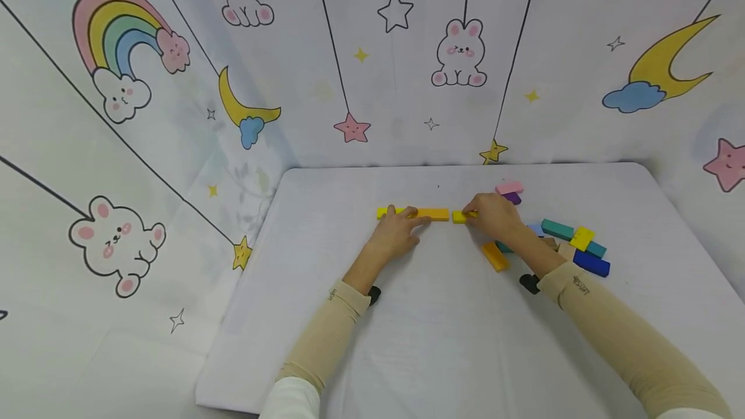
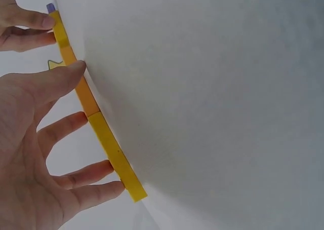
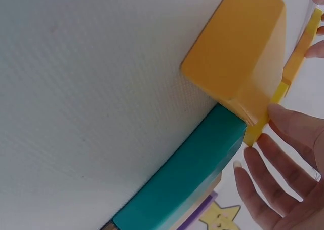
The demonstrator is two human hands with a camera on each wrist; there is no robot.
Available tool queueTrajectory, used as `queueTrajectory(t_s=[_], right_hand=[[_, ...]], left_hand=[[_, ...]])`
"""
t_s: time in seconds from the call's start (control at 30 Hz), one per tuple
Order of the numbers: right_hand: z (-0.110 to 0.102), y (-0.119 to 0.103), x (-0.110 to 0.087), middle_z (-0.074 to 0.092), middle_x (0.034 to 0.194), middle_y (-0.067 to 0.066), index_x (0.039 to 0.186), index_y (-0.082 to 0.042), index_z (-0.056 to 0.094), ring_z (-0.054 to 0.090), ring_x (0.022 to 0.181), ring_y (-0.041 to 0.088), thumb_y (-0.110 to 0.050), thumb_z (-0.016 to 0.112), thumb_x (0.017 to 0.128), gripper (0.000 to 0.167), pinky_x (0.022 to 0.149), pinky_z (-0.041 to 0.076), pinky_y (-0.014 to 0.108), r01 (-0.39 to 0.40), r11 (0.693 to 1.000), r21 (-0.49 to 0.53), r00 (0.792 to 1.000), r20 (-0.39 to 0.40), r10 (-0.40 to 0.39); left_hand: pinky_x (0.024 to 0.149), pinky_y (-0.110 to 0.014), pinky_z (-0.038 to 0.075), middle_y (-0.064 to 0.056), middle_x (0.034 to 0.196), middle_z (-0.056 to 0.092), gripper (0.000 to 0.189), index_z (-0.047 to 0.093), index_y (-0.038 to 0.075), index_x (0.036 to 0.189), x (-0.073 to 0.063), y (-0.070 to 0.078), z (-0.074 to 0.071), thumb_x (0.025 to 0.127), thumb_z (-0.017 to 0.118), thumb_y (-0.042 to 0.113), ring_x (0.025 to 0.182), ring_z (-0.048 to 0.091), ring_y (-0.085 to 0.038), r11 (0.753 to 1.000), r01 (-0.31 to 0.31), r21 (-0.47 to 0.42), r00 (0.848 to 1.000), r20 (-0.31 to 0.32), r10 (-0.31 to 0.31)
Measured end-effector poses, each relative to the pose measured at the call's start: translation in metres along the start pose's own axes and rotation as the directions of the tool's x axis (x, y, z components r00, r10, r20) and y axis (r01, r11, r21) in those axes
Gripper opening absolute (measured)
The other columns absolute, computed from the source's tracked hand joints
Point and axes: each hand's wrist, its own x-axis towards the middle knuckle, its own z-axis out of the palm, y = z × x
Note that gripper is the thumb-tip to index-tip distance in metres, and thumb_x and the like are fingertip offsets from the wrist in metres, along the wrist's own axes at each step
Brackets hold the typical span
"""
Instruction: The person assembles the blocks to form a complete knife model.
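Note:
A yellow block (image 2: 116, 156) and an orange block (image 1: 433, 214) lie end to end in a straight row on the white table. My left hand (image 1: 392, 235) spreads over this pair, thumb at the orange block, other fingertips along the join and the yellow one. To the right, my right hand (image 1: 495, 212) pinches a second yellow block (image 1: 458, 217) between thumb and fingers. That block lines up with the row, a narrow gap showing before the orange end in the head view. The right hand hides part of it there.
Right of the row are a pink block (image 1: 509, 187), a purple block (image 1: 512, 198), another orange block (image 1: 495, 257), a teal block (image 1: 557, 229), a yellow block (image 1: 582, 238), a blue block (image 1: 592, 263) and several others, partly behind the right forearm. Printed fabric stands behind the table (image 1: 442, 341).

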Motion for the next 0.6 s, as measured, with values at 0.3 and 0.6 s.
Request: queueTrajectory(t_s=[0.3, 0.6], right_hand=[[0.0014, -0.0025, 0.0033, 0.074, 0.119, 0.013, 0.120, -0.009, 0.079, 0.065, 0.113, 0.037, -0.015, 0.076, 0.096, 0.025, 0.092, 0.056, 0.051, -0.013, 1.000, 0.005, 1.000, 0.000, 0.013], [0.0025, -0.0031, 0.0069, 0.073, 0.120, 0.014, 0.121, -0.010, 0.079, 0.065, 0.115, 0.037, -0.016, 0.076, 0.097, 0.025, 0.096, 0.054, 0.053, -0.008, 1.000, 0.027, 1.000, 0.008, 0.008]], left_hand=[[0.089, -0.037, 0.052, 0.000, 0.156, 0.048, 0.053, 0.052, 0.038, 0.153, 0.0001, -0.0016, 0.0009, 0.103, 0.067, 0.034, 0.112, 0.051, -0.032, 1.000, -0.011, 0.011, 1.000, -0.007, 0.011], [0.090, -0.036, 0.051, 0.001, 0.156, 0.048, 0.053, 0.051, 0.039, 0.154, 0.0019, -0.0019, 0.0019, 0.103, 0.066, 0.035, 0.112, 0.051, -0.032, 0.999, -0.009, 0.036, 1.000, 0.003, 0.009]])
